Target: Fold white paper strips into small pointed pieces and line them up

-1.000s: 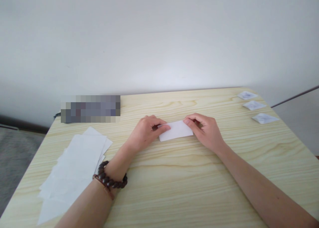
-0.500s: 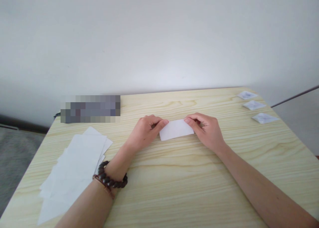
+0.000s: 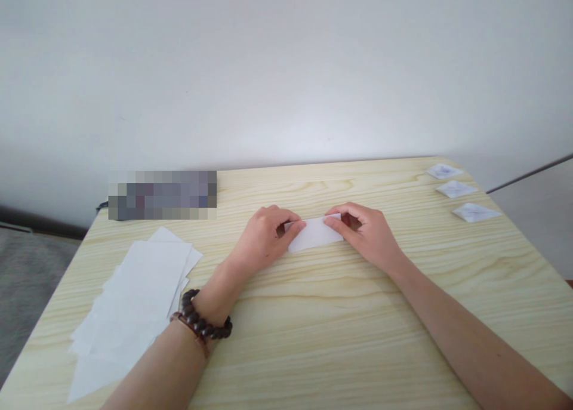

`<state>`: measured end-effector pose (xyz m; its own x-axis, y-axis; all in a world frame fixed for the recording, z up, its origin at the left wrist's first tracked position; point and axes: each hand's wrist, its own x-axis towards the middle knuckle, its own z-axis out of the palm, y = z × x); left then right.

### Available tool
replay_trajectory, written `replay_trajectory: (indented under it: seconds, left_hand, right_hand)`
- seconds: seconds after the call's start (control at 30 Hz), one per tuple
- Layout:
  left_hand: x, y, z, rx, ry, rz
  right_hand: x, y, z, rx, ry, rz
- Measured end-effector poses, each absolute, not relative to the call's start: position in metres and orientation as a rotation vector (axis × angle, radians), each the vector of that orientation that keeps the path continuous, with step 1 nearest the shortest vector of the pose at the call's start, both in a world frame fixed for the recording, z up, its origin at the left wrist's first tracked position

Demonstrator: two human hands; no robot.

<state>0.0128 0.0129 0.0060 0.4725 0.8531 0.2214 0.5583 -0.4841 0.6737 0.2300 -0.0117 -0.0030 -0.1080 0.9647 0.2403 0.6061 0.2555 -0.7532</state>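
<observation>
A small white rectangle of folded paper (image 3: 314,236) is held at the middle of the wooden table, low over its top. My left hand (image 3: 266,234) pinches its upper left part between thumb and fingers. At the upper right, my right hand (image 3: 367,234) grips it the same way, thumb on the near face. The fingers behind the paper are partly hidden. Dark beads (image 3: 199,320) circle my left wrist.
Loose white sheets (image 3: 143,290) lie overlapping on the left of the table (image 3: 286,350). Three folded paper diamonds (image 3: 477,212) line the right edge. A blurred-out dark object (image 3: 165,195) sits at the back left, before a white wall (image 3: 286,70).
Both hands have shifted their grip inward along the paper's upper edge, the right one slightly left. Less of the paper shows between them. The sheets and diamonds stay put.
</observation>
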Motion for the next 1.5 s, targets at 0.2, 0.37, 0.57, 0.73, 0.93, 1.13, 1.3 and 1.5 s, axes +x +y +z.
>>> replay_trajectory:
  seconds: [0.2, 0.37, 0.57, 0.73, 0.93, 1.13, 1.3, 1.5]
  left_hand:
    - [0.0114, 0.0148, 0.0012, 2.344, 1.023, 0.760]
    - [0.0120, 0.0154, 0.0005, 2.365, 1.052, 0.737]
    - [0.0122, 0.0128, -0.0011, 2.489, 1.067, 0.717]
    - [0.0110, 0.0109, 0.0002, 2.592, 1.205, 0.682]
    - [0.0107, 0.0092, 0.0058, 2.589, 1.229, 0.659]
    - [0.0086, 0.0123, -0.0007, 2.579, 1.224, 0.727]
    - [0.0080, 0.0139, -0.0023, 2.522, 1.237, 0.765]
    - [0.0095, 0.0138, -0.0014, 2.540, 1.295, 0.753]
  right_hand:
    - [0.2295, -0.0099, -0.0022, -1.413, -1.979, 0.532]
    - [0.2298, -0.0110, -0.0038, -1.402, -1.977, 0.510]
    - [0.2280, -0.0108, -0.0076, -1.437, -1.936, 0.452]
    - [0.2300, -0.0106, -0.0084, -1.329, -1.932, 0.441]
    - [0.2299, -0.0132, -0.0035, -1.101, -2.131, 0.408]
    - [0.2299, -0.0147, -0.0035, -1.006, -2.263, 0.369]
    - [0.2322, -0.0134, -0.0042, -0.983, -2.330, 0.344]
    - [0.2327, -0.0129, -0.0061, -0.987, -2.315, 0.301]
